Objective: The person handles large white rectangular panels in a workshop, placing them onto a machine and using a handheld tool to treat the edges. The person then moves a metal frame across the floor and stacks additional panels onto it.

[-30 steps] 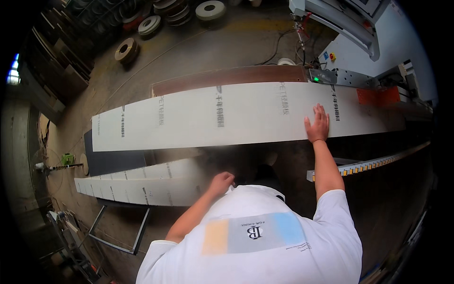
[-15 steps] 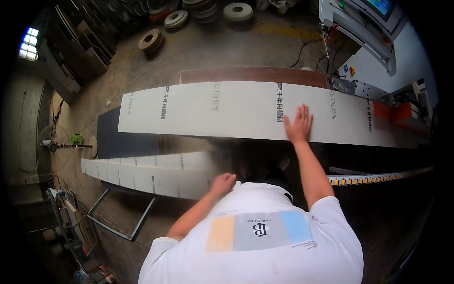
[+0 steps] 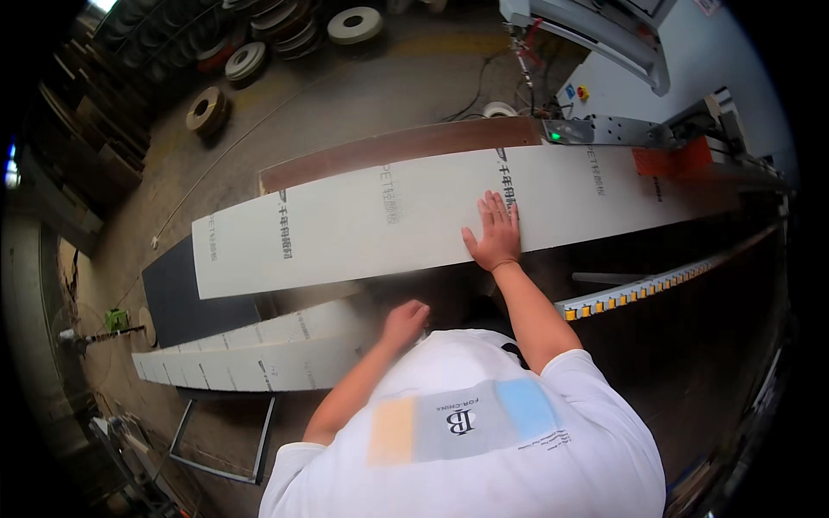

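My right hand (image 3: pixel 496 233) lies flat on a long white panel (image 3: pixel 337 229), fingers stretched out and thumb apart, over a printed mark near the panel's front edge. Rightward, the panel reaches under the orange part (image 3: pixel 673 158) of a machine, where its far end is hidden. My left hand (image 3: pixel 406 323) is closed with curled fingers, held low in front of my waist and apart from the long panel. Nothing shows in it. Just left of that hand, more white printed boards (image 3: pixel 250 356) lie lower down.
A dark flat board (image 3: pixel 194 293) lies beyond the white boards. The machine's white body (image 3: pixel 682 65) stands at the far right, with a rail of yellow rollers (image 3: pixel 639 295) below. Coiled rolls (image 3: pixel 354 26) sit on the floor behind. A metal frame (image 3: pixel 259 440) stands at left.
My view has turned, so the scene sits tilted and shifted left. The long panel appears slightly further into the machine. My right hand lies further left along it; my left hand stays closed.
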A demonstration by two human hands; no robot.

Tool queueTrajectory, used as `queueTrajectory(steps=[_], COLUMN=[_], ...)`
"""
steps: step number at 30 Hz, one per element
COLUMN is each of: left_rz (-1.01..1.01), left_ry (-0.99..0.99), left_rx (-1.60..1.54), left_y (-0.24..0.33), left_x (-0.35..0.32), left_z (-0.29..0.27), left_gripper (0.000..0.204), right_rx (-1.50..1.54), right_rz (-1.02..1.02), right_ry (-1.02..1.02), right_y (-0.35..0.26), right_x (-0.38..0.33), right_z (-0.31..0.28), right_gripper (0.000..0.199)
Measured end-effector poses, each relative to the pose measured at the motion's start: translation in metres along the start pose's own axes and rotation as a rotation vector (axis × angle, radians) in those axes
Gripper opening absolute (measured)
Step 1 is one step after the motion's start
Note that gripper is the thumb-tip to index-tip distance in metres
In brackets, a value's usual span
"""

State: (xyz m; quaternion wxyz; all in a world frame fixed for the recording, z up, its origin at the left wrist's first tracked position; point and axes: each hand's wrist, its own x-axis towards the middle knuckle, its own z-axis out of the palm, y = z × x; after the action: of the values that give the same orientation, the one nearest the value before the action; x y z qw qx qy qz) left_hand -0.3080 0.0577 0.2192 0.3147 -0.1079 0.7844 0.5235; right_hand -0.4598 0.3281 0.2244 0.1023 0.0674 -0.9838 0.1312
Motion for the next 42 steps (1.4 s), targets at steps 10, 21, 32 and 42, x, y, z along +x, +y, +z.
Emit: queueTrajectory(steps=[10, 21, 32, 42], left_rz=[-0.011, -0.057, -0.052, -0.102], left_ry=[-0.013, -0.085, -0.021, 0.003], left_rx=[0.063, 0.12, 0.125, 0.344], left_y=[-0.047, -0.145, -0.1, -0.136], left_x=[-0.011, -0.046, -0.06, -0.011], left_z=[0.004, 0.001, -0.013, -0.01], left_gripper=[0.028, 0.038, 0.038, 0.042], right_rx=[-0.015, -0.067, 0.054, 0.026], right_rz=[0.022, 0.326, 0.156, 0.152], right_ry=[0.023, 0.023, -0.028, 0.061], right_y=[0.092, 0.145, -0.06, 0.012], right_x=[-0.006, 0.0, -0.001, 0.0], right_z=[-0.031, -0.023, 0.027, 0.008], right_gripper=[0.071, 0.077, 0.081, 0.065])
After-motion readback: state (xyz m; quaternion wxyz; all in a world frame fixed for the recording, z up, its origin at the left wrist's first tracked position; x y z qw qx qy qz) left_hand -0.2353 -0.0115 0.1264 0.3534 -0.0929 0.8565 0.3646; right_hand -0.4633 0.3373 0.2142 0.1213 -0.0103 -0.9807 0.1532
